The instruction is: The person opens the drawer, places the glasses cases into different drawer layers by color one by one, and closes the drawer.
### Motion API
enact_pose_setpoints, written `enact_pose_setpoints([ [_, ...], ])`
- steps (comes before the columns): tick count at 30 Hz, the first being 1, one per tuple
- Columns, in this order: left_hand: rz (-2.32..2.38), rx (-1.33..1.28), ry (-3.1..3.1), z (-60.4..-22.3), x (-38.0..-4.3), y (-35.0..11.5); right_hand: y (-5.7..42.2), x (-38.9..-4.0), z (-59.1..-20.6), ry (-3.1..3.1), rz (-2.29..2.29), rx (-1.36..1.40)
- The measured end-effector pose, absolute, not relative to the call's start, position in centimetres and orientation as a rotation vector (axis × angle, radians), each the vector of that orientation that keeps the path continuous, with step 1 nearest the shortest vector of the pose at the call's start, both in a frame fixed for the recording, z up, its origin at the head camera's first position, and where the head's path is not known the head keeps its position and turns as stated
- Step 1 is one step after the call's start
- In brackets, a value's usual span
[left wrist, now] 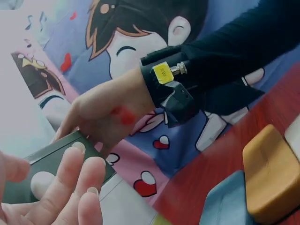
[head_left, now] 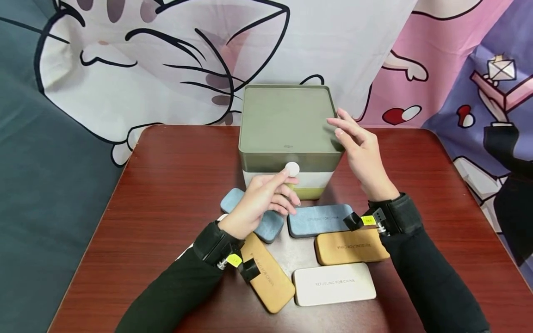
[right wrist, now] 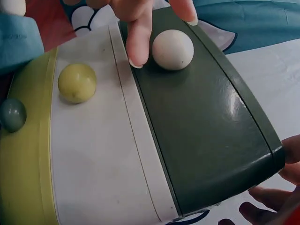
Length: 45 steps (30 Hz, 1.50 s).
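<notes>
A small box of stacked drawers [head_left: 291,120] stands at the back of the table, with green, white and yellow fronts. Each front has a round knob; the white knob [right wrist: 173,50] sits on the green drawer, the yellow knob [right wrist: 77,83] on the white one. My left hand [head_left: 266,196] is at the front, its thumb and fingers loosely spread about the white knob without closing on it. At the box's right upper edge is my right hand [head_left: 362,152], fingers extended, fingertips by the lid's rim. In the right wrist view, the left fingers [right wrist: 139,42] flank the knob.
Several flat oblong cases lie before the box: a blue case [head_left: 320,219], another blue one partly under my left hand, two gold cases [head_left: 351,246] and a white case [head_left: 335,284]. Printed cloth [head_left: 333,41] hangs behind the reddish-brown table [head_left: 166,194].
</notes>
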<state>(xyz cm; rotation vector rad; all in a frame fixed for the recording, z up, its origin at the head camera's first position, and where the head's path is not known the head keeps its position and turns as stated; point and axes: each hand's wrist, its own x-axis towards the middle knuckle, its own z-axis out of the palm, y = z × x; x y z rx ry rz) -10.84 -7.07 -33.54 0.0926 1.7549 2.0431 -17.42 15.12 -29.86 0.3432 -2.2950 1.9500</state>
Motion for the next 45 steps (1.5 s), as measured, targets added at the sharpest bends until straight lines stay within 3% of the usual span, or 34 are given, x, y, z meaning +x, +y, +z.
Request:
enact_pose_setpoints([
  [45,2.185,-0.016,1.588,-33.7,-11.7,-5.7,17.4,-18.8,-31.1,-2.498,1.960,0.439],
])
